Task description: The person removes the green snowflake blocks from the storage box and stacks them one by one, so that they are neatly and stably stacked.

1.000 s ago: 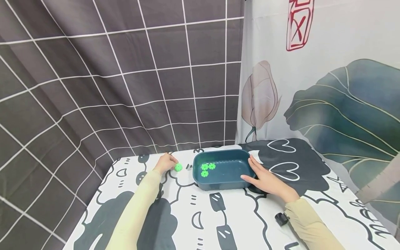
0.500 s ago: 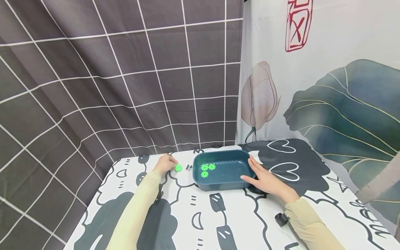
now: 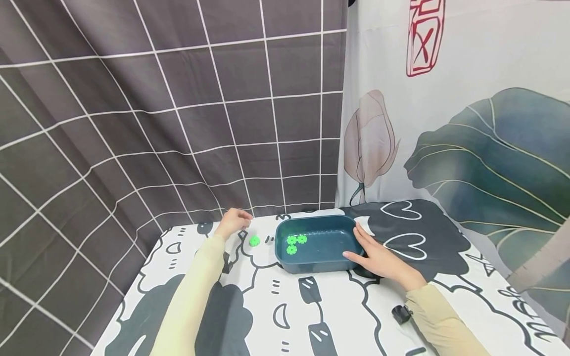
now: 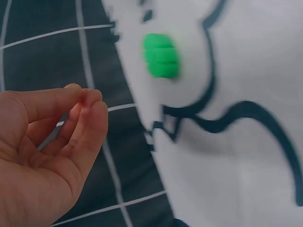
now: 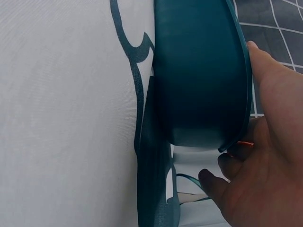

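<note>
A green flower-shaped piece [image 3: 254, 241] lies on the cloth left of a dark teal plastic tub [image 3: 320, 266]. My left hand [image 3: 233, 222] hovers behind and left of this piece, apart from it. Its fingers are relaxed and bent, fingertips close to the thumb, with nothing visible between them. The left wrist view shows the same green piece [image 4: 161, 56] beyond the fingertips. My right hand [image 3: 378, 254] rests on the tub's right end, fingers extended along the rim and thumb spread toward the front side. Three green flower-shaped pieces [image 3: 291, 240] lie in the tub's left part.
A white cloth with dark cartoon prints [image 3: 262, 316] covers the surface. A dark gridded curtain [image 3: 213, 123] hangs at the back and left, a pale flowered one [image 3: 467, 123] on the right. A small black device [image 3: 402, 313] is strapped at the right sleeve.
My left hand has let go of the single green piece and moved up and slightly back from it. That piece stays on the cloth. The right hand and tub hold their place.
</note>
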The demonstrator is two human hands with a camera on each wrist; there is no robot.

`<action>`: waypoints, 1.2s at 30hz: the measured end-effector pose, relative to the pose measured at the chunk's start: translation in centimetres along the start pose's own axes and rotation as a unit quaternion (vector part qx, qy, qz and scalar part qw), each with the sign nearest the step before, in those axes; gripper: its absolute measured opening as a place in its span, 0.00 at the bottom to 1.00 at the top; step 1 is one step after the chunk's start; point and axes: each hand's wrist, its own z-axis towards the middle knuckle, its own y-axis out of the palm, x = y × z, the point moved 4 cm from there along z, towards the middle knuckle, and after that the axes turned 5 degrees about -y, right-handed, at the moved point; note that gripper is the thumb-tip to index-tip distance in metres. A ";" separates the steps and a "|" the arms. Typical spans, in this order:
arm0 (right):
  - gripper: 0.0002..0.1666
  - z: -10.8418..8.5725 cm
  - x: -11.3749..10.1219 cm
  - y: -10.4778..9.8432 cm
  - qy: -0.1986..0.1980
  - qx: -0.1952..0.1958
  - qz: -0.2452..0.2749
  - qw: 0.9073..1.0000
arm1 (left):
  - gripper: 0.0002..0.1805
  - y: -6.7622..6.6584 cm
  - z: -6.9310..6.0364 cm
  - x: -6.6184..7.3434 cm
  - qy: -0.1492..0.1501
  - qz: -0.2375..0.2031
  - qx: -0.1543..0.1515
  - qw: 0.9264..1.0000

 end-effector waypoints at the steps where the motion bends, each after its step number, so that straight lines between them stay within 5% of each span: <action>1: 0.57 0.0 0.0 0.0 -0.001 0.000 0.000 1.000 | 0.14 -0.2 0.0 0.5 0.002 -0.012 -0.002 1.000; 8: 0.57 0.0 0.1 0.0 -0.001 0.002 0.001 1.000 | 0.15 -0.2 0.0 3.8 0.027 -0.048 -0.025 0.998; 16: 0.57 -0.1 0.3 0.3 0.000 0.001 0.002 1.000 | 0.18 2.8 -0.8 7.3 0.136 -0.046 -0.111 0.983; 22: 0.57 0.0 0.3 0.1 -0.001 0.002 0.001 1.000 | 0.21 4.9 -1.8 9.6 0.144 -0.026 -0.159 0.976; 27: 0.57 0.0 0.2 0.0 -0.003 0.001 0.000 1.000 | 0.22 6.8 -1.8 9.5 0.165 0.021 -0.186 0.968; 36: 0.57 0.0 0.3 0.1 -0.001 0.002 -0.003 1.000 | 0.23 9.3 -3.3 8.6 0.192 0.140 -0.231 0.943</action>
